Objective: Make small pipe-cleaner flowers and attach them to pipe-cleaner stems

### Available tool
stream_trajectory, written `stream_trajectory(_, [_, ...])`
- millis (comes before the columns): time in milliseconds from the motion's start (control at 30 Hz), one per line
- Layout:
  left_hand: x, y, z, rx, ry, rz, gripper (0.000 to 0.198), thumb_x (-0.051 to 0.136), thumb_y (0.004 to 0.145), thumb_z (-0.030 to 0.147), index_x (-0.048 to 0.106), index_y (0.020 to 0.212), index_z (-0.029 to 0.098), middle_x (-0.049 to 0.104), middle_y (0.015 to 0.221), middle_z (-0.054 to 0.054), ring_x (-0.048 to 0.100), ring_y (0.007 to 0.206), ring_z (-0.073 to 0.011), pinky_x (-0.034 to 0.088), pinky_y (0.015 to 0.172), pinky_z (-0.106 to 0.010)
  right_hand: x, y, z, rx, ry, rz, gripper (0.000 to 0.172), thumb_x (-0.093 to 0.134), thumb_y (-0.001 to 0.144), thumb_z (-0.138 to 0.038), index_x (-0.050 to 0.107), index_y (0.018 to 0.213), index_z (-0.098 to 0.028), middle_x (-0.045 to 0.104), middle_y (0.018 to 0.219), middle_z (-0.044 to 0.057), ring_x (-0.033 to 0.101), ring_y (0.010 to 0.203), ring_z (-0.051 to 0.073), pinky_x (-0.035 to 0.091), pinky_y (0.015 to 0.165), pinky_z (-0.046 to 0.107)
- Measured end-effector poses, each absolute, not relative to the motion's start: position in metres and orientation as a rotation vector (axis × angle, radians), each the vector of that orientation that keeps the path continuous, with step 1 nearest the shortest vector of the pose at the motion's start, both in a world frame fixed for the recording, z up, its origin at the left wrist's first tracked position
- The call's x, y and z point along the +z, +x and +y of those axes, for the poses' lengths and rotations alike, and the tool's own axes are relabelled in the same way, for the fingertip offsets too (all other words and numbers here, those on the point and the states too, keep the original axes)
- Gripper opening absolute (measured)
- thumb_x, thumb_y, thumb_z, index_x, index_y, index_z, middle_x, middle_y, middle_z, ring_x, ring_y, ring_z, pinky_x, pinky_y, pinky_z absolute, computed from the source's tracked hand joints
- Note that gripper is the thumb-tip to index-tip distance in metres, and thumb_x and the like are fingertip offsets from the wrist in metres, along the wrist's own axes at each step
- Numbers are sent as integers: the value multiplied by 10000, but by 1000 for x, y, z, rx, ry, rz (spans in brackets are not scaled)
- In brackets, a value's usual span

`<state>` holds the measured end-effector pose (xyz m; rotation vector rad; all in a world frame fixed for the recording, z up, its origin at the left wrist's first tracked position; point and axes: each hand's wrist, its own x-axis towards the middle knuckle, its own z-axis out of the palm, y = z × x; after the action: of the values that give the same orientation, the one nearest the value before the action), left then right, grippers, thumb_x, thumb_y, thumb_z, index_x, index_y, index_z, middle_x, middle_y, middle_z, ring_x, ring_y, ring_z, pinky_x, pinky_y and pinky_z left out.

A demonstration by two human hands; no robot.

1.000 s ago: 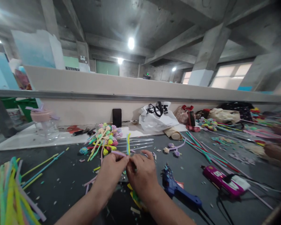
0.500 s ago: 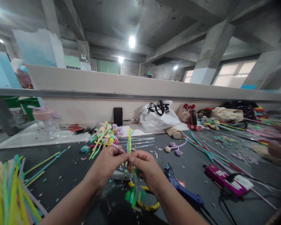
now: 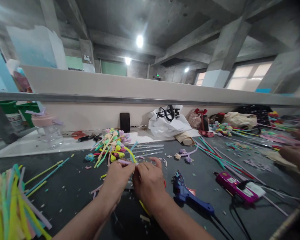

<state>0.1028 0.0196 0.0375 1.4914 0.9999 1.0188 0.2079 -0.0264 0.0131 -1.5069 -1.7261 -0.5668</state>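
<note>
My left hand is closed in a pinch over the dark table, with a lilac pipe cleaner between thumb and fingers. Against it, my right hand is also closed, its back turned up and one finger slightly raised. Yellow and light blue pipe cleaners stick up where the fingertips meet. Which hand grips them is partly hidden by the knuckles. Just behind lies a bunch of small pipe-cleaner flowers. Beneath my right hand, part of a yellow loop shows.
A blue glue gun rests right of my hands, near a magenta power device with cables. Loose pipe cleaners fill the left corner. Behind stand a phone, a white bag and a jar. Another person's hand is far right.
My right hand has rolled over, its back now facing up. The yellow and blue pipe cleaners have tipped from upright to the left. The green strands hanging below are now out of sight.
</note>
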Motion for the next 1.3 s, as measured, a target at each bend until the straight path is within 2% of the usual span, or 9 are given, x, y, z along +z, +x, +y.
stream_trajectory(200, [50,91,23,949,1680,958,249,578,688,366,660,672,132,663,678,-41,583,702,-210,420,655,-279,26,206,-31,-274,-1487,-1657,189,461,783,-151,555,621,-176,566,586,-6,499,599,135,300,824,373])
stream_trajectory(400, [58,84,28,856,1588,664,172,620,687,309,604,637,146,607,603,2,530,599,-141,411,624,-252,40,225,-31,1148,-1082,-1274,251,568,767,-374,624,669,-150,565,616,7,487,594,128,364,610,253])
stream_trajectory(500, [57,85,29,827,1463,606,169,676,637,287,571,616,156,570,561,33,506,556,-115,406,601,-238,38,233,-28,1394,-900,-1183,252,669,692,-376,658,632,-131,579,616,9,498,609,119,354,630,243])
stream_trajectory(633, [56,83,30,810,1480,581,162,686,640,276,587,618,149,569,577,29,507,579,-112,402,601,-231,35,232,-27,1325,-917,-1128,179,721,641,-313,659,607,-149,586,600,-10,487,598,107,337,607,230])
stream_trajectory(767, [55,83,30,864,1510,630,129,676,646,249,614,608,143,608,598,8,524,592,-122,413,624,-243,36,226,-27,1057,-1064,-1233,215,677,661,-334,604,569,-153,472,506,-47,378,499,85,296,529,225])
stream_trajectory(967, [48,92,24,945,1582,783,165,611,683,299,647,667,139,648,669,-17,565,674,-168,424,667,-265,32,217,-28,72,-1378,-1564,234,515,715,-162,473,486,-180,454,524,-28,424,577,127,314,640,282])
stream_trajectory(1100, [42,98,22,975,1697,940,164,566,667,263,580,544,156,586,573,-1,527,624,-173,390,605,-257,24,211,-30,-389,-1457,-1709,173,477,724,-131,510,560,-174,507,602,7,433,649,152,282,748,346])
stream_trajectory(1167, [40,99,25,972,1702,949,155,557,649,238,554,513,163,557,545,8,512,604,-168,379,590,-252,22,210,-28,-286,-1475,-1669,148,491,727,-145,525,585,-174,513,633,16,428,683,162,274,781,358])
stream_trajectory(1300, [38,92,34,947,1630,773,172,595,672,293,589,583,146,564,602,1,504,628,-153,383,621,-244,24,218,-22,473,-1382,-1453,213,529,722,-238,493,521,-180,436,547,-23,394,600,136,330,663,289])
